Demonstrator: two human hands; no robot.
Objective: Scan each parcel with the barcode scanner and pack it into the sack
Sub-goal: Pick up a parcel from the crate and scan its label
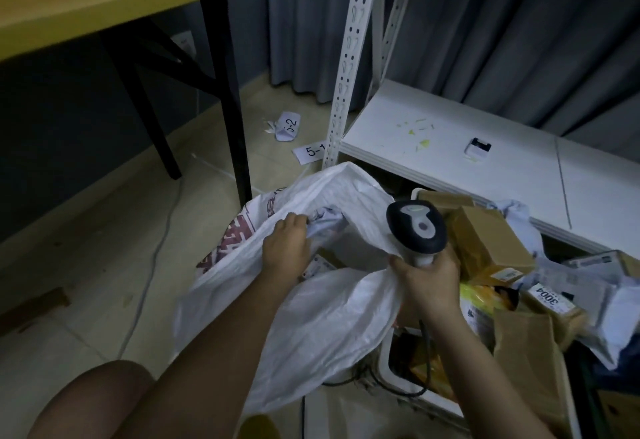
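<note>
Dim tiled floor [104,286], sack [311,317] by the white shelf [450,147]. Left hand [285,248] gripping a grey parcel [325,220] inside its mouth; right hand [427,281] clutching barcode scanner [415,227] plus rim, seemingly for holding it agape.

No sleeves are seen: both forearms are bare from the hands back to the frame edge. No rings, watch or gloves are worn on the left hand [286,248] or the right hand [427,277]. A bare knee [93,400] is seen below the left hand.
</note>
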